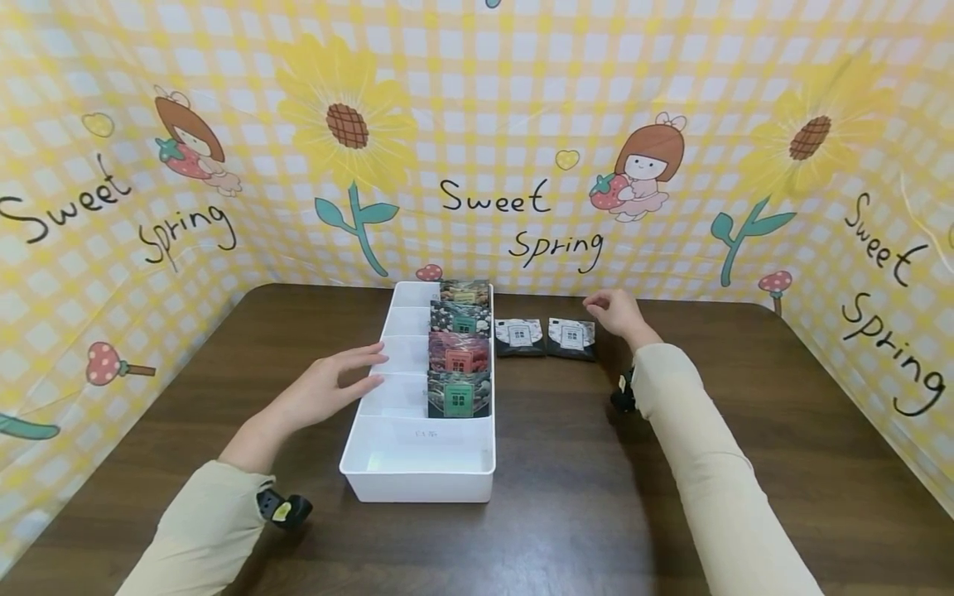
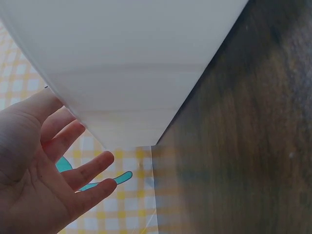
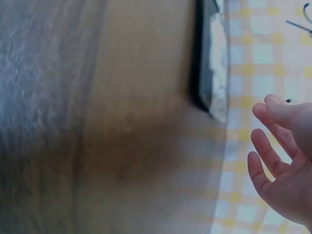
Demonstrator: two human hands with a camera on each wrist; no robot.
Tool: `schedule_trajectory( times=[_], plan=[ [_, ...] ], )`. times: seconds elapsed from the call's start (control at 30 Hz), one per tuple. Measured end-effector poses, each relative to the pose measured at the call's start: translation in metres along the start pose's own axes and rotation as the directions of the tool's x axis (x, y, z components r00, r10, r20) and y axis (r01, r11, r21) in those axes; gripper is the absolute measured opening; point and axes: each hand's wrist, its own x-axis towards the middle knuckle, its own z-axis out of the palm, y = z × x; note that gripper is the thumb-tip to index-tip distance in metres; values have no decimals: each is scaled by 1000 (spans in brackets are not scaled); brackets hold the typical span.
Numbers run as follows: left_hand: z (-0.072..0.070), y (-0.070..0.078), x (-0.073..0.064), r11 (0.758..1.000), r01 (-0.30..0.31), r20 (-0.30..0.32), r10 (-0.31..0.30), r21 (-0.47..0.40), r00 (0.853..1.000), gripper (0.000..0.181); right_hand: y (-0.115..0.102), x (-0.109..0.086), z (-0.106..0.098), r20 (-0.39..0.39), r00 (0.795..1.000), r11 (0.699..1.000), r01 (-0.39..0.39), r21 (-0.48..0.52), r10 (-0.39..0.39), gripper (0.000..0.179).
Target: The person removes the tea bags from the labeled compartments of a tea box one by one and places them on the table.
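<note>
Pale sleeves (image 1: 730, 484) stretched up from the bottom corners, and there between them stood the long white box (image 1: 421, 488), square on the dark wooden desk (image 1: 566, 521). Five compartments, front to back! Handwritten marks (image 1: 426, 434) showed on the divider facing the nearest one. Packets stood upright down the right side of the other four: a green-labelled packet (image 1: 458, 397) leading the row, a red packet (image 1: 458, 356) behind it, then a dark patterned packet (image 1: 450, 319), and a yellowish packet (image 1: 464, 292) at the very back.

Over on the left, the left hand (image 1: 331, 381) was at the box's long rim, fingers spread, thumb well apart; whether the tips touched the plastic, you couldn't tell. And across to the right! Two flat packets (image 1: 571, 339) lay side by side, white above and black below, just beside the box's far half. By the outer one's far right corner hung the right hand (image 1: 617, 313), fingers loosely bent, thumb tip close to the forefinger. Behind everything, yellow checked cloth (image 1: 484, 108), with sunflowers and "Sweet Spring" lettering.
</note>
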Motion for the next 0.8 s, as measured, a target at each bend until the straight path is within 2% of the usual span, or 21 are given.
schedule_trajectory(
  times=[0.17, 0.47, 0.8],
  plan=[
    [1, -1, 1, 1000, -7, -2, 7, 3, 1000, 45, -10, -5, -10, 28, 1000, 998, 11, 57, -12, 30],
    [1, -2, 0, 1000, -11, -4, 11, 3, 1000, 45, -33, -27, -24, 5, 993, 986, 113, 125, -114, 29],
    [2, -2, 1, 1000, -5, -6, 5, 2, 1000, 46, -52, -51, -28, 20, 974, 947, 217, 235, -227, 27]
  ],
)
